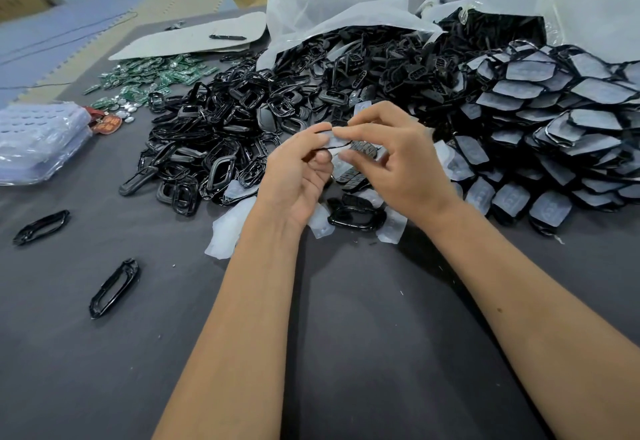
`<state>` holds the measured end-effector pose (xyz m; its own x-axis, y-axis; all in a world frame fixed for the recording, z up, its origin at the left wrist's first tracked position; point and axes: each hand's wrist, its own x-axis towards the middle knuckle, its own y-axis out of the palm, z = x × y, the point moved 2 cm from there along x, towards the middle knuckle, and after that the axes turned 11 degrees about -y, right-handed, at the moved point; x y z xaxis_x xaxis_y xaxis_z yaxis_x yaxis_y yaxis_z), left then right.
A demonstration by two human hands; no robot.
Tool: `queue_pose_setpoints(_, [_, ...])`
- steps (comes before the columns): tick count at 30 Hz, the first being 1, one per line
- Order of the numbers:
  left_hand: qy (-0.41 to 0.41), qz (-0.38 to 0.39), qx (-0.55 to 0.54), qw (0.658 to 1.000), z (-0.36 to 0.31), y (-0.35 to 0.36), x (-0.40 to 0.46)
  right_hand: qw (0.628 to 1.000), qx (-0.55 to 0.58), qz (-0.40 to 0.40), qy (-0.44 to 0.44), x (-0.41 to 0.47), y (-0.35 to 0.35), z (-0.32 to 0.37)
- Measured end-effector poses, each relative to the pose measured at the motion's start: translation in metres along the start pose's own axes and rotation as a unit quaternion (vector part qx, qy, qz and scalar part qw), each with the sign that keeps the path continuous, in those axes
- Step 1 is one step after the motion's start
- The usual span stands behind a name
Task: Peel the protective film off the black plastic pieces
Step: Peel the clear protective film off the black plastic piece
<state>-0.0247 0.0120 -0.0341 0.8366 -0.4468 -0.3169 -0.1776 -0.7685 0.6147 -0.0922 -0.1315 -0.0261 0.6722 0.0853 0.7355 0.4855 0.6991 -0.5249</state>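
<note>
Left hand [298, 176] pinches the black piece [329, 143] steady so the right hand [391, 159] can pinch its film [327, 131] free mid-counter.

Bare mat [346, 353] nearside; black frame heap [221, 141] blocks beyond.

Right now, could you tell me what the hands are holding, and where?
Both hands, left and right, pinch one black piece at its film-covered upper edge.
</note>
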Motion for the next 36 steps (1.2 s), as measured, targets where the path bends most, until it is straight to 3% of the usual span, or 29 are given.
queue_pose_setpoints(4, [-0.019, 0.02, -0.002, 1.0, -0.001, 0.0, -0.002, 0.999, -0.028, -0.046, 0.005, 0.0, 0.0, -0.002])
queue_pose_setpoints(8, [0.015, 0.004, 0.049, 0.999, 0.005, 0.004, -0.001, 0.976, 0.099, -0.113, 0.159, 0.001, 0.0, -0.001])
queue_pose_setpoints(12, [0.028, -0.021, 0.097, 0.995, 0.008, 0.006, -0.003, 0.886, 0.327, -0.115, 0.307, 0.001, 0.004, -0.004])
queue_pose_setpoints(15, [0.029, -0.018, 0.083, 0.996, 0.007, 0.006, -0.003, 0.837, 0.411, -0.103, 0.345, 0.0, 0.007, -0.006])
queue_pose_setpoints(23, [0.024, -0.043, 0.066, 0.997, 0.011, 0.009, -0.001, 0.842, 0.413, -0.122, 0.326, -0.003, 0.006, -0.01])
queue_pose_setpoints(30, [0.044, -0.012, 0.086, 0.995, 0.011, 0.011, -0.002, 0.866, 0.376, -0.142, 0.298, -0.002, 0.003, -0.011])
queue_pose_setpoints(36, [0.054, -0.006, 0.093, 0.994, 0.009, 0.009, -0.003, 0.838, 0.426, -0.115, 0.321, -0.001, 0.002, -0.01])
